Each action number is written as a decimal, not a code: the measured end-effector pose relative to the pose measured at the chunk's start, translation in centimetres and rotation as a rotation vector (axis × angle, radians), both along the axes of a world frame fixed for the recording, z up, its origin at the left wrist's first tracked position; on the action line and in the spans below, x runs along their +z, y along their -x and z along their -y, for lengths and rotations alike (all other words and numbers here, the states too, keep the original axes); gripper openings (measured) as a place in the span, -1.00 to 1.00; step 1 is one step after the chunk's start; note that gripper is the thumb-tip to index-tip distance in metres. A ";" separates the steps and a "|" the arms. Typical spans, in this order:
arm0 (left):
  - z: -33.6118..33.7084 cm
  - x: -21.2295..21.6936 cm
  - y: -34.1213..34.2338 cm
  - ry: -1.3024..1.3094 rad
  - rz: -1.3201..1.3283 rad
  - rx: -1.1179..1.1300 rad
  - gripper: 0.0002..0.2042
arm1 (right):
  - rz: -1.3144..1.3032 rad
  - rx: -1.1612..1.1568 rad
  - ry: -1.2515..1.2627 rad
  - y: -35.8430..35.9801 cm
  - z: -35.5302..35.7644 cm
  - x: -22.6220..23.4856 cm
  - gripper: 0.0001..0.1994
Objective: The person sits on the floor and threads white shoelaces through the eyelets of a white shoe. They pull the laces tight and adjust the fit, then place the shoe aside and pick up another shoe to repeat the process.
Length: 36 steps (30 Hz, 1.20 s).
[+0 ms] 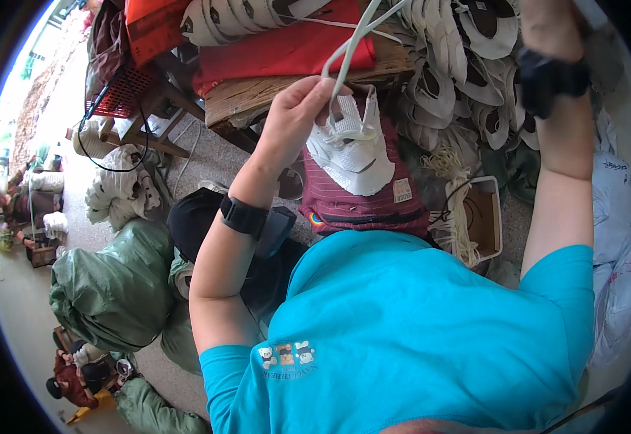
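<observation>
A white shoe upper (362,163) rests on the maroon striped cloth (359,206) over my lap, its collar end away from me. My left hand (302,108) is closed at the upper's lacing area, thumb and forefinger pinching a white shoelace (351,50). Two strands of the lace rise from those fingers and leave past the top edge. Up at the top right, my right hand (547,25) is raised and smeared by motion; its fingers are cut off by the edge. Whether it holds the lace does not show. Both wrists wear black bands.
Ahead stands a wooden bench (236,101) with red cloth (286,58) and stacked white uppers (236,22). More uppers (431,87) hang at the right, above a white bin (492,217) with laces over its rim. Green sacks (113,282) lie left; other people (73,376) sit farther off.
</observation>
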<state>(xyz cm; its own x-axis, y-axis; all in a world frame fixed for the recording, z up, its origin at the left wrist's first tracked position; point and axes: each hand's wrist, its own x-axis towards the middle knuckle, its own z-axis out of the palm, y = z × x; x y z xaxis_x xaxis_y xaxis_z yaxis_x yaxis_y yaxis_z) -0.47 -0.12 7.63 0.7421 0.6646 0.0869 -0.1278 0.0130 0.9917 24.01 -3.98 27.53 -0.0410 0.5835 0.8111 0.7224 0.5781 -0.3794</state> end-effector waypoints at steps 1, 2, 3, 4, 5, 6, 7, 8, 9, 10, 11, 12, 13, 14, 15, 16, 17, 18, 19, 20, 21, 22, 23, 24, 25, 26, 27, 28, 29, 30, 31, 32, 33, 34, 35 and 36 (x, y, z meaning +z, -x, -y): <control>-0.1 -0.1 -0.3 0.044 0.036 -0.014 -0.67 | 0.001 -0.030 0.010 -0.4 0.6 -1.6 -0.83; -0.2 -0.3 -0.8 0.093 0.074 -0.038 -0.68 | 0.018 -0.064 0.044 -0.7 1.3 -3.7 -0.83; 0.1 -0.8 0.3 0.136 0.088 0.032 -0.69 | 0.031 0.040 0.119 0.0 0.3 -7.8 -0.83; 0.3 -0.9 0.2 0.197 0.124 0.060 -0.69 | 0.064 0.073 0.199 0.6 1.1 -11.0 -0.83; 0.3 -0.8 -0.2 0.257 0.157 0.081 -0.68 | 0.102 0.201 0.370 0.9 2.3 -14.3 -0.79; 0.4 -0.9 -0.1 0.316 0.188 0.125 -0.68 | 0.177 0.207 0.505 2.1 3.5 -16.0 -0.82; 0.2 -1.1 0.0 0.339 0.213 0.141 -0.69 | 0.248 0.207 0.639 3.1 4.8 -17.3 -0.85; 0.1 -1.3 0.1 0.366 0.237 0.152 -0.70 | 0.264 0.204 0.673 3.4 5.4 -19.2 -0.85; -0.1 -1.5 0.3 0.392 0.262 0.163 -0.71 | 0.279 0.202 0.708 3.6 6.0 -20.6 -0.83; -0.4 -1.6 0.6 0.384 0.292 0.163 -0.72 | 0.292 0.167 0.719 4.2 6.4 -21.0 -0.83; -0.6 -1.6 1.0 0.399 0.305 0.165 -0.73 | 0.300 0.153 0.710 4.4 6.3 -21.4 -0.83; -0.7 -1.6 1.4 0.413 0.318 0.166 -0.75 | 0.308 0.138 0.700 4.6 6.3 -21.7 -0.83; -0.7 -1.6 1.7 0.426 0.333 0.167 -0.76 | 0.317 0.123 0.689 4.8 6.2 -21.9 -0.83; -0.8 -1.6 2.0 0.407 0.342 0.156 -0.75 | 0.330 0.125 0.668 4.9 6.2 -22.0 -0.83; -0.8 -1.8 2.2 0.408 0.334 0.170 -0.75 | 0.343 0.126 0.647 5.0 6.2 -22.0 -0.82; -0.8 -1.9 2.3 0.407 0.329 0.182 -0.75 | 0.358 0.126 0.625 5.1 6.1 -22.0 -0.81; -0.8 -2.1 2.4 0.406 0.324 0.194 -0.75 | 0.360 0.124 0.620 5.3 6.1 -22.0 -0.81; -0.7 -2.2 2.4 0.420 0.335 0.192 -0.75 | 0.363 0.122 0.615 5.5 6.1 -21.9 -0.80; -0.7 -2.4 2.4 0.435 0.345 0.189 -0.74 | 0.365 0.118 0.612 5.7 6.1 -21.9 -0.80; -0.6 -2.5 2.3 0.451 0.355 0.186 -0.74 | 0.413 0.096 0.562 6.0 6.0 -22.0 -0.79; -0.4 -2.6 2.3 0.445 0.350 0.196 -0.73 | 0.461 0.074 0.511 6.3 5.8 -22.2 -0.79; -0.3 -2.7 2.2 0.434 0.345 0.207 -0.72 | 0.510 0.054 0.455 6.5 5.7 -22.2 -0.78; -0.2 -2.7 2.3 0.423 0.340 0.219 -0.71 | 0.589 0.029 0.442 6.5 5.6 -21.9 -0.79; -0.2 -2.7 2.4 0.432 0.349 0.234 -0.71 | 0.668 0.005 0.428 6.5 5.6 -21.5 -0.80; -0.1 -2.7 2.4 0.442 0.358 0.244 -0.70 | 0.745 -0.022 0.416 6.5 5.6 -21.2 -0.81; -0.1 -2.6 2.5 0.452 0.366 0.256 -0.69 | 0.700 -0.002 0.442 6.3 5.6 -21.2 -0.83; 0.1 -2.4 2.6 0.480 0.393 0.287 -0.68 | 0.655 0.018 0.468 6.0 5.4 -21.3 -0.84; 0.4 -2.0 2.6 0.506 0.420 0.319 -0.68 | 0.609 0.040 0.493 5.7 5.3 -21.3 -0.85; 0.6 -1.8 2.7 0.533 0.447 0.352 -0.68 | 0.461 0.119 0.673 5.2 5.1 -21.0 -0.86; 0.4 -2.0 3.4 0.618 0.484 0.343 -0.70 | 0.308 0.197 0.850 4.7 4.9 -20.3 -0.85; 0.1 -2.5 4.2 0.656 0.533 0.287 -0.70 | 0.147 0.275 1.019 4.2 4.6 -19.7 -0.84; -0.4 -3.3 5.2 0.694 0.583 0.229 -0.71 | 0.066 0.312 1.240 3.5 3.8 -19.4 -0.78; -0.8 -3.9 6.2 0.732 0.632 0.171 -0.71 | 0.039 0.310 1.305 3.1 3.3 -19.6 -0.77; -1.3 -4.2 7.3 0.741 0.612 0.159 -0.72 | 0.012 0.305 1.370 2.7 2.8 -19.9 -0.76; -1.3 -3.6 7.9 0.702 0.559 0.236 -0.73 | -0.016 0.299 1.436 2.4 2.6 -20.2 -0.75; -2.0 -3.5 8.8 0.707 0.605 0.246 -0.76 | -0.014 0.313 1.407 2.1 2.5 -20.6 -0.76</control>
